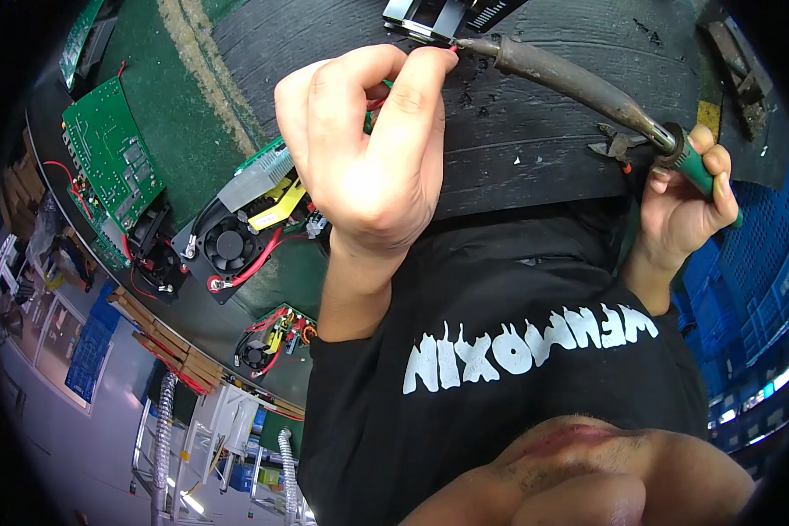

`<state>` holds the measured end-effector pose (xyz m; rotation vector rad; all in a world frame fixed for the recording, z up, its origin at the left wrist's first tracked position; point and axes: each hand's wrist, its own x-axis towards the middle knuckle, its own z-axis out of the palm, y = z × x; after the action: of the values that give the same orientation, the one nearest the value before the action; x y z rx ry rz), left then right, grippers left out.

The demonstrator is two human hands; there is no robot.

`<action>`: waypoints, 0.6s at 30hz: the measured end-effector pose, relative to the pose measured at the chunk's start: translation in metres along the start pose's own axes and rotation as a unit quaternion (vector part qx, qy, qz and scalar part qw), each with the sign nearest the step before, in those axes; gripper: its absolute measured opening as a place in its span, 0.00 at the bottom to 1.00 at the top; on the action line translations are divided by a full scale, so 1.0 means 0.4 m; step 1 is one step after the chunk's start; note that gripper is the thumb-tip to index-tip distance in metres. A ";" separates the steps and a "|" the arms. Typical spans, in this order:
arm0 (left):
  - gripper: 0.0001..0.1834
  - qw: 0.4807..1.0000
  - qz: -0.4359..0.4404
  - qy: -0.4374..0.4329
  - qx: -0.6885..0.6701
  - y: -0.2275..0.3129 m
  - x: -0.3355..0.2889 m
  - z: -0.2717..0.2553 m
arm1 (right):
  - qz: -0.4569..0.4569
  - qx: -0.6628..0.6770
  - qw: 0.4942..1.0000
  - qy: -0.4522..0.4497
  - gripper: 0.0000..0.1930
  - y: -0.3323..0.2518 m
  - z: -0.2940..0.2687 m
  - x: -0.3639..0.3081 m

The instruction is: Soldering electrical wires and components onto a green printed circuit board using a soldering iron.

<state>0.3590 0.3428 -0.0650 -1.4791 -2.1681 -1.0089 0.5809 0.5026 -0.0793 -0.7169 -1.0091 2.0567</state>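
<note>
My right hand (679, 206) grips a soldering iron (579, 83) by its green handle. The long, darkened shaft reaches up and to the left. Close to its tip, my left hand (368, 145) is closed in a pinch on a thin red wire (453, 50); bits of red and green wire show between the curled fingers. Just beyond both lies a black and silver metal part (425, 19), partly cut off by the top edge. Whether the iron's tip touches the wire or the part, I cannot tell.
A black mat (517, 167) covers the bench. Small cutters (618, 147) lie near the iron's shaft. On the left are a fan assembly (230, 248) with red cables, a green circuit board (118, 153) and a smaller fan board (272, 342). Blue crates (749, 237) stand at right.
</note>
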 end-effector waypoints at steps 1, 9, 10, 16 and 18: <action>0.17 1.000 0.000 0.000 0.000 -0.001 0.001 -0.001 | 0.000 0.001 1.000 0.001 0.13 0.000 0.003 0.000; 0.16 1.000 0.002 -0.002 0.002 -0.004 0.005 -0.002 | -0.020 0.001 0.999 -0.031 0.13 0.003 -0.005 0.007; 0.16 1.000 0.002 -0.002 0.002 -0.004 0.006 -0.001 | -0.027 0.015 0.998 -0.049 0.13 0.004 -0.011 0.009; 0.15 1.000 0.000 -0.006 0.002 -0.005 0.007 -0.003 | -0.035 0.025 0.997 -0.064 0.13 0.006 -0.014 0.012; 0.16 1.000 -0.002 -0.003 0.002 -0.003 0.008 -0.001 | -0.043 0.017 0.996 -0.077 0.13 0.004 -0.012 0.015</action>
<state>0.3565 0.3444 -0.0630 -1.4779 -2.1776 -1.0034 0.5804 0.5088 -0.0840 -0.4946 -1.0685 2.0741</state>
